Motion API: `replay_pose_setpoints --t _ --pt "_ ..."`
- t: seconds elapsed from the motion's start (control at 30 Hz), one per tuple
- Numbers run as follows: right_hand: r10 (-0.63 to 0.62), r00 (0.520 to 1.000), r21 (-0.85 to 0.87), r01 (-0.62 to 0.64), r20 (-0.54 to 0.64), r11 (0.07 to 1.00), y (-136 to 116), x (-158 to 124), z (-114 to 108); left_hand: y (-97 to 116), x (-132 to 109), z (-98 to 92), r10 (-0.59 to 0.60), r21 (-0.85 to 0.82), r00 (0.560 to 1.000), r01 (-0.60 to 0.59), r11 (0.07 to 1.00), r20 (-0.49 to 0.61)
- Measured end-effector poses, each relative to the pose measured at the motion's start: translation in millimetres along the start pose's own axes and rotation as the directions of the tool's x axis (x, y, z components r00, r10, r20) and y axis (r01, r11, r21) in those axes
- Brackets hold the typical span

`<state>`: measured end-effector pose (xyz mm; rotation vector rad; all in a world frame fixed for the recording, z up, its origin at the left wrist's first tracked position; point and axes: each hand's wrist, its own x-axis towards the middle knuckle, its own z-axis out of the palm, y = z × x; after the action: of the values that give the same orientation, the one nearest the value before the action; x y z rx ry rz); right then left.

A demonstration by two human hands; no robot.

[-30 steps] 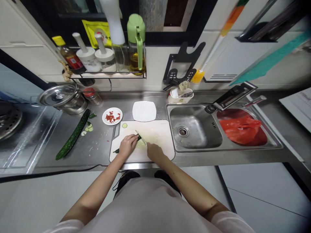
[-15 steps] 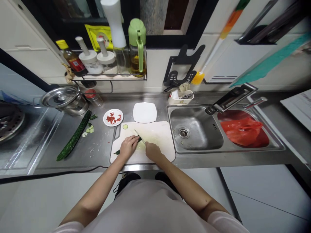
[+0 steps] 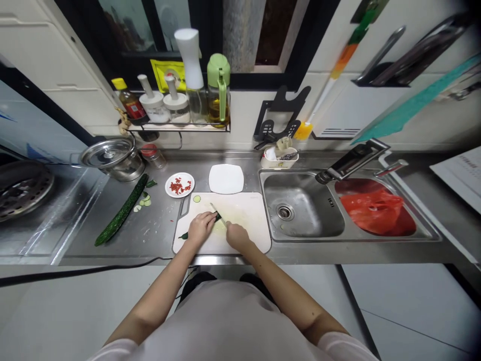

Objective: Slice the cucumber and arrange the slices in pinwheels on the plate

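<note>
Stainless-steel kitchen desk [image 3: 158, 233] runs below a tiled wall, a steel sink [image 3: 300, 223] to the right. Near its front edge lies a white rectangular plastic cutting board [image 3: 251, 213]. On it the left hand [image 3: 202, 228] presses curled fingers down over a short dark-green cucumber piece [image 3: 183, 235]. The piece's long axis runs left to right, slightly tilted, with the left tip nearer and the cut end farther. The right hand [image 3: 236, 235] has its fingers clenched round a slim steel knife [image 3: 217, 214], the blade pointing far-left onto the cut end.

Much looks cut. Pale slices [image 3: 222, 226] lie by the blade and one round slice [image 3: 197, 199] sits at the far-left corner, so only a stub is left. A whole long green cucumber [image 3: 122, 210] lies uncut to the left. A small round white plate [image 3: 168, 185] of red bits and a white square plate [image 3: 226, 179] lie beyond the board.
</note>
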<state>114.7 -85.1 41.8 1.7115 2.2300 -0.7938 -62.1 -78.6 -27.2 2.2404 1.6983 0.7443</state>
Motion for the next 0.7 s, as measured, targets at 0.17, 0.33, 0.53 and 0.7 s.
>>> replay_pose_setpoints --t 0.17,0.33,0.53,0.7 --pt "0.006 1.000 -0.008 -0.006 -0.004 1.000 1.8 -6.0 2.8 4.1 0.4 -3.9 0.002 0.031 1.000 -0.002 1.000 0.007" --pt "0.030 0.999 -0.020 -0.029 0.025 0.999 12.6 -17.9 5.9 9.8 2.3 -9.0 -0.012 0.046 1.000 0.012 0.999 0.009" --pt "0.021 0.999 -0.020 -0.021 0.034 1.000 27.0 -28.4 1.8 16.2 4.9 -12.2 -0.093 -0.021 0.996 0.093 0.995 0.006" --pt "0.067 0.997 -0.134 -0.071 -0.035 0.989 32.6 -34.4 -5.1 15.8 5.5 -17.5 -0.211 -0.114 0.973 0.200 0.973 -0.095"
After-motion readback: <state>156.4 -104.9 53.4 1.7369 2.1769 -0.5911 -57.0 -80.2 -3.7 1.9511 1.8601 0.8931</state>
